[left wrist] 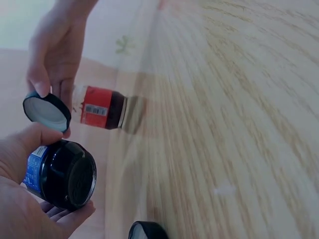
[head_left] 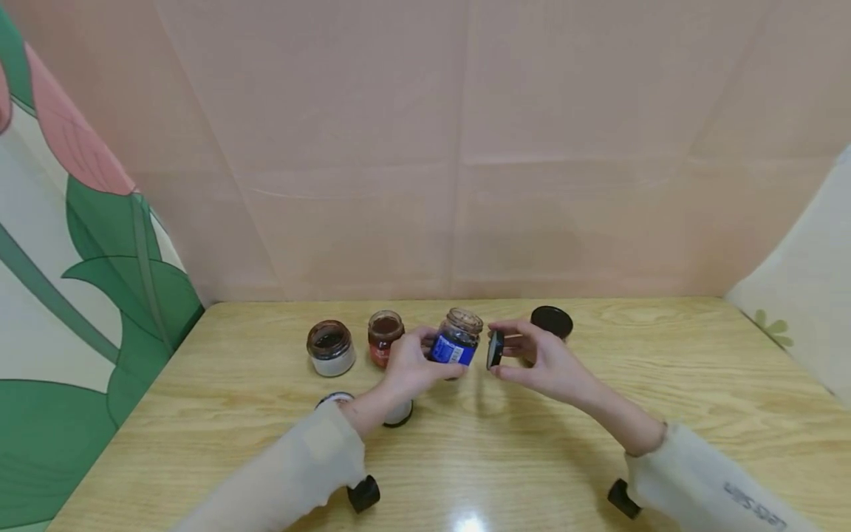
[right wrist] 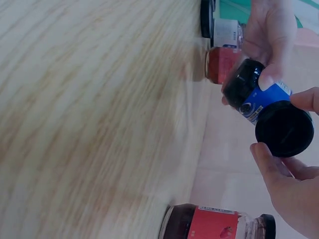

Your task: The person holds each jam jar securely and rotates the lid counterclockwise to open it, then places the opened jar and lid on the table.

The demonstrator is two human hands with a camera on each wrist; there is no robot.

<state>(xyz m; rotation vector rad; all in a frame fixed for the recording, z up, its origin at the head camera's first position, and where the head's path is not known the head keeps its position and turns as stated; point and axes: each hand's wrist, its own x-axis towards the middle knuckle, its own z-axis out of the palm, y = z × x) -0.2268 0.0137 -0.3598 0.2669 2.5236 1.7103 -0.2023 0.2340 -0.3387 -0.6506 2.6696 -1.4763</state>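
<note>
My left hand (head_left: 412, 363) grips a glass jar with a blue label (head_left: 455, 346). Its mouth is uncovered and leans toward the right, and dark contents show through the glass in the left wrist view. Thumb and fingertips of my right hand (head_left: 541, 362) pinch a black lid (right wrist: 284, 129) by its edge. The lid stands on its side, its pale inner face (left wrist: 46, 112) turned toward the jar mouth, with a small gap between them in the head view. Behind the left hand stands an uncovered red-labelled jar (head_left: 385, 328), partly hidden by the fingers.
An uncovered jar with a pale label (head_left: 332, 356) stands at the left. Behind the right hand is a black-capped jar (head_left: 552, 320), its red label (right wrist: 214, 223) showing in the right wrist view. More pale, dark-rimmed items (head_left: 397, 414) sit near the left forearm. A curtain (head_left: 459, 185) hangs behind the table.
</note>
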